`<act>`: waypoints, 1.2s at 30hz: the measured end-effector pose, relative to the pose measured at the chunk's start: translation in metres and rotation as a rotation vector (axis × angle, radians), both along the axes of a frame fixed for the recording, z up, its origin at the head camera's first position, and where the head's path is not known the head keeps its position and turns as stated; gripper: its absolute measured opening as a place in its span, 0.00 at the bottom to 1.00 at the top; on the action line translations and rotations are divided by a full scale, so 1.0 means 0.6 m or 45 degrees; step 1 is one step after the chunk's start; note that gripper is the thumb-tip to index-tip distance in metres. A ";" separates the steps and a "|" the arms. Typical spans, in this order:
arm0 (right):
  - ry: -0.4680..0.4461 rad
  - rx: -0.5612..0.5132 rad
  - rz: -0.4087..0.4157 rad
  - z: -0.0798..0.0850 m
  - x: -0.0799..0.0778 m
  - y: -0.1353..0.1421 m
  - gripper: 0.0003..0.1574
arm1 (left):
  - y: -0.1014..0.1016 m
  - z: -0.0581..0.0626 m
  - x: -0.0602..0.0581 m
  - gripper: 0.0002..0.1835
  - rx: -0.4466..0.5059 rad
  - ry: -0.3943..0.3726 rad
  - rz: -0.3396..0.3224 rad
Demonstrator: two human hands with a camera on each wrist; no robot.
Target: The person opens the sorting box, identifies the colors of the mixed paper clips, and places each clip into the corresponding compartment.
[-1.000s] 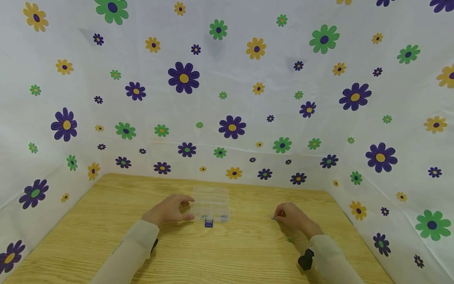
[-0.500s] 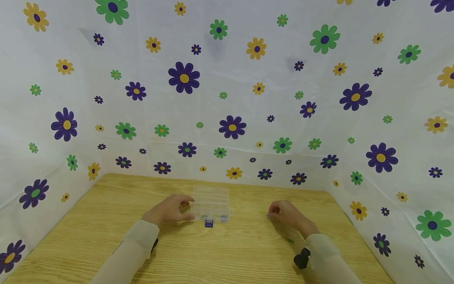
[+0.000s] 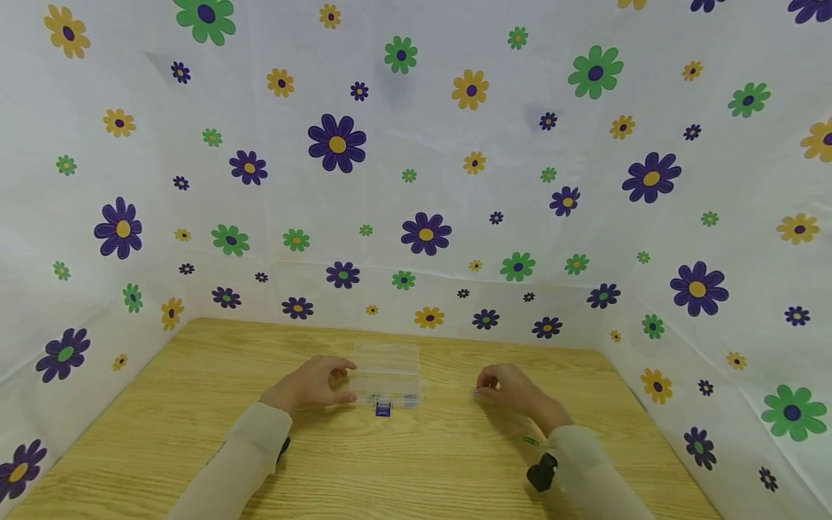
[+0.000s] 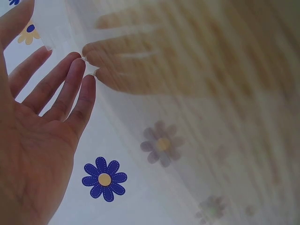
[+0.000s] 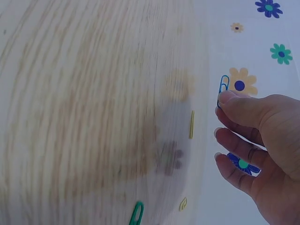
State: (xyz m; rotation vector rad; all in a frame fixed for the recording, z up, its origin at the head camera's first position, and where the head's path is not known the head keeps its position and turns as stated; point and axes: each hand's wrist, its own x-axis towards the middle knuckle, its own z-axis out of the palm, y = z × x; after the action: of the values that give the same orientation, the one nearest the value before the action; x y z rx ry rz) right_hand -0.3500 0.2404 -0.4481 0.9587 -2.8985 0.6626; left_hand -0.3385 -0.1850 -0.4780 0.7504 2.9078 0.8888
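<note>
A blue paper clip (image 5: pixel 224 83) is pinched between the thumb and forefinger of my right hand (image 3: pixel 516 393), held over the table right of a clear plastic box. The box (image 3: pixel 386 359) has its lid folded back and a dark blue latch (image 3: pixel 383 409) at the front. Small coloured pieces lie in its front compartments. My left hand (image 3: pixel 308 386) rests beside the box, thumb and forefinger at its left edge. In the left wrist view its fingers are long and loosely spread, and the box is out of sight.
A green paper clip (image 3: pixel 531 440) lies on the wooden table (image 3: pixel 390 469) near the right wrist. The right wrist view also shows a yellow clip (image 5: pixel 191 124) and another yellow clip (image 5: pixel 183 204) on the table. Flower-printed white cloth (image 3: pixel 416 195) walls the back and both sides.
My right hand has moved left toward the box, carrying the blue paper clip over the table. My left hand and the box have stayed in place.
</note>
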 end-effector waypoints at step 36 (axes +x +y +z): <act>0.029 0.019 0.075 0.007 -0.010 -0.091 0.04 | -0.001 -0.004 -0.004 0.38 -0.008 0.050 -0.050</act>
State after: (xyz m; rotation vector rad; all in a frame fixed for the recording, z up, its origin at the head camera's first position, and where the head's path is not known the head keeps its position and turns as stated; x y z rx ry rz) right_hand -0.3561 0.1856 -0.4437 1.0496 -2.8696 0.6299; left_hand -0.3409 -0.1858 -0.4802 0.8310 2.9171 0.8703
